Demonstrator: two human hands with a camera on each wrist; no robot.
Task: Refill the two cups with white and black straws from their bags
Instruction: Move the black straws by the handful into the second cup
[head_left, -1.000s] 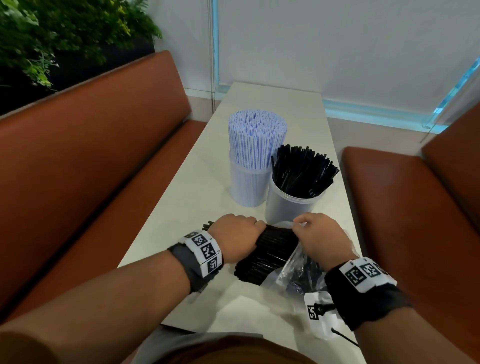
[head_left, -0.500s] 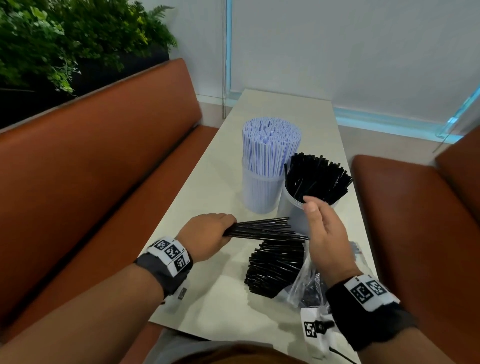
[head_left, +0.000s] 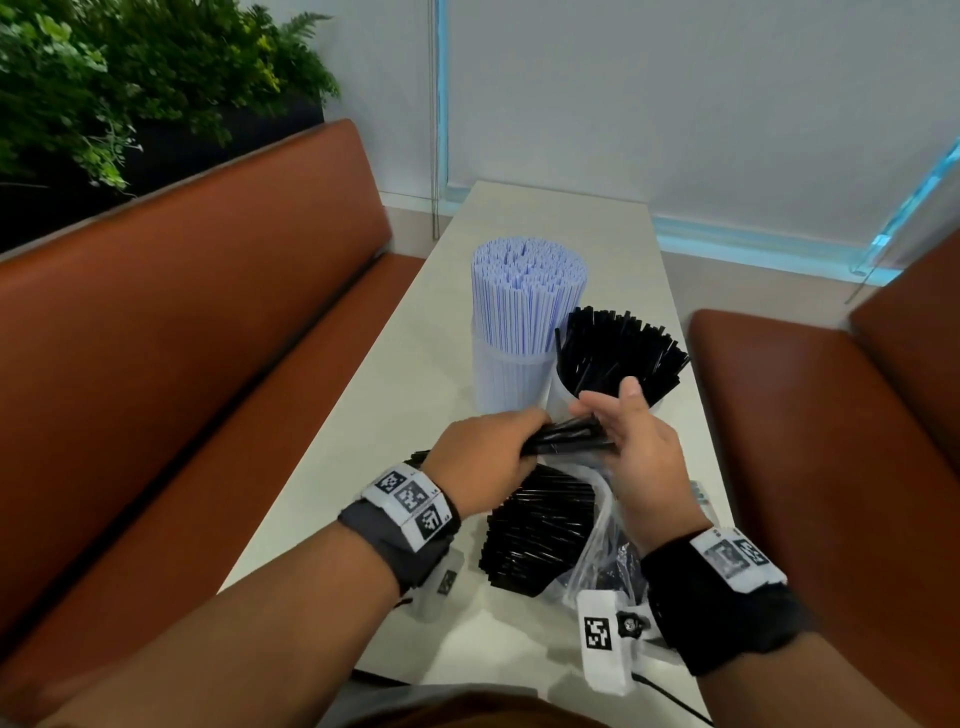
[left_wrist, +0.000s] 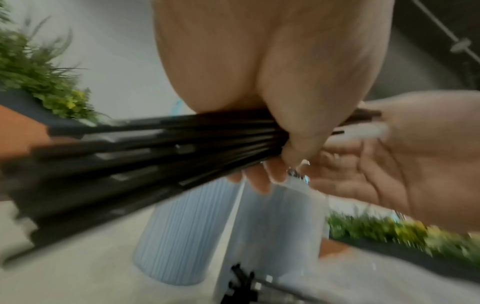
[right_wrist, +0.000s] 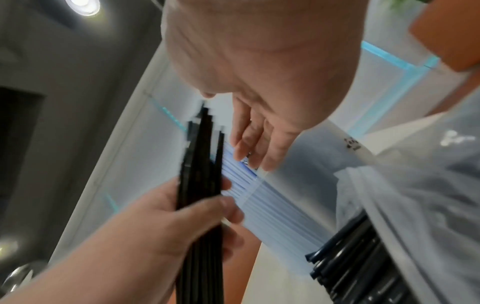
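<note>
My left hand grips a small bundle of black straws near one end, fingers and thumb curled round them, so the bundle lies roughly level above the table. My right hand is at the bundle's other end with its fingers straight and relaxed, palm turned toward the straw tips; in the left wrist view the tips reach my right palm, though blur keeps me from telling whether they press against it. From the right wrist view, the black straws run up out of my left hand toward my spread right fingers. Just beyond my hands stand the two cups, touching or nearly so: the cup of white straws on the left, packed full with the white straws standing upright, and the cup of black straws on the right, its black straws fanning out at the top. Below my hands, near the table's near edge, a heap of black straws lies spilling from the mouth of a clear plastic bag, which rests under my right wrist. Brown bench seats run along both sides of the table, and green plants sit behind the left one.
</note>
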